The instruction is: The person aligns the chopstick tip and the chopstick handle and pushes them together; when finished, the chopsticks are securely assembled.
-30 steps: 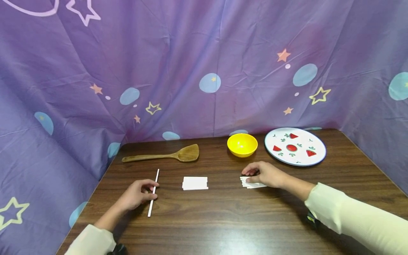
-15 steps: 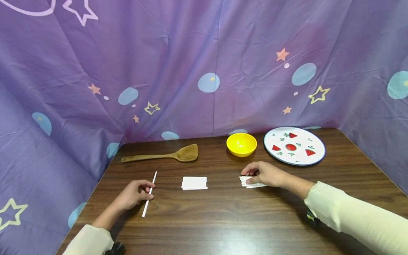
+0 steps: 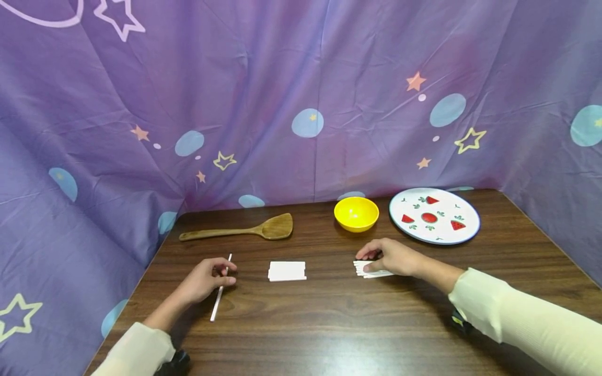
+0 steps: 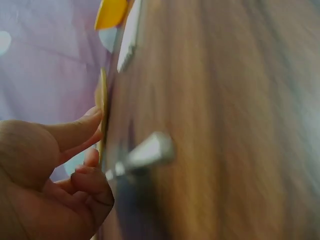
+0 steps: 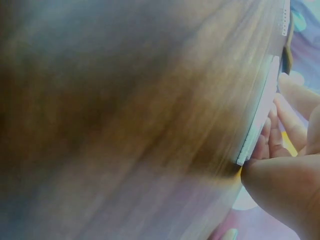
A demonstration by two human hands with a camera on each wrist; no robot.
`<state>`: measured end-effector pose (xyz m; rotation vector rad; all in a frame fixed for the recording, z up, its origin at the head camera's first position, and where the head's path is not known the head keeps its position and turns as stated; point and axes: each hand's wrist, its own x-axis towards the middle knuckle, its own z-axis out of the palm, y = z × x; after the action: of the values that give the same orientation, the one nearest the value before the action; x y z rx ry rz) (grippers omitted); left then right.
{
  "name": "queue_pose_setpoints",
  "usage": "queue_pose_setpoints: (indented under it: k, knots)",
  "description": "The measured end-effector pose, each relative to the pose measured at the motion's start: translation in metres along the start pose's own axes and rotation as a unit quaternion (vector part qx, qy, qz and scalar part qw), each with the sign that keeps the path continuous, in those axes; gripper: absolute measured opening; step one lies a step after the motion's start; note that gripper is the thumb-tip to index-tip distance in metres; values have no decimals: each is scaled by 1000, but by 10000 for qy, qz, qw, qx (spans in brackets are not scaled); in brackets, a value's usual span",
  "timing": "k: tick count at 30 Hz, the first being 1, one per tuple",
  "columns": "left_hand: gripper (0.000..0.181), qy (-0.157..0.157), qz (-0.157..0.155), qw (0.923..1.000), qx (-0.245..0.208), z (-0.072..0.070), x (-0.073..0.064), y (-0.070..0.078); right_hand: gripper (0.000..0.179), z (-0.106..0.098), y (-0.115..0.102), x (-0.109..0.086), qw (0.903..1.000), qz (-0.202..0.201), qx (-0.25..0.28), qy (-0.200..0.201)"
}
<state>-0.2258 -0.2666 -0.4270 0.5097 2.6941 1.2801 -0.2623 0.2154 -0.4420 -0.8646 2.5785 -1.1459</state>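
A thin white stick (image 3: 217,305) lies on the table at the left, slanting away from the person. My left hand (image 3: 207,279) hovers over it, thumb and forefinger apart; in the left wrist view the blurred stick (image 4: 152,150) lies beyond the fingers, outside their grasp. Several white sticks (image 3: 360,268) lie side by side under my right hand (image 3: 397,257). That hand rests on them with loosely bent fingers, its thumb over the row, hiding the right end. The right wrist view shows the row of sticks (image 5: 261,112) edge-on. Midway between the hands sits a flat white rectangular set of sticks (image 3: 287,271).
At the back left lies a wooden spatula (image 3: 277,227). A yellow bowl (image 3: 356,215) stands behind the right hand, beside a large white plate (image 3: 444,233) with watermelon pictures. A purple patterned cloth (image 3: 263,78) hangs behind the brown table (image 3: 301,334).
The left hand shifted the stick slightly left and tilted it, then let go; its fingers have since spread and moved a little right. The right hand has stayed in place.
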Motion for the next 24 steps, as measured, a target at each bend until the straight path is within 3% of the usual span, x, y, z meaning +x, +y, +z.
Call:
queue_pose_setpoints:
  k: [5,11,14,19,24]
  knots:
    - [22,52,223,9995,197,14,20,24,27,0,-1,0,10000,81,46,-28]
    - [19,60,341,9984,446,43,42,47,26,-1,-1,1,9999,123,56,-48]
    - [19,-6,594,9962,638,57,52,53,25,-1,-1,1,9999,99,50,-47]
    - [21,-49,1247,9861,1096,74,65,60,22,-2,2,2,10000,48,-9,-44]
    - [22,-112,1409,9791,1459,83,75,63,18,-2,5,3,10000,16,-25,-57]
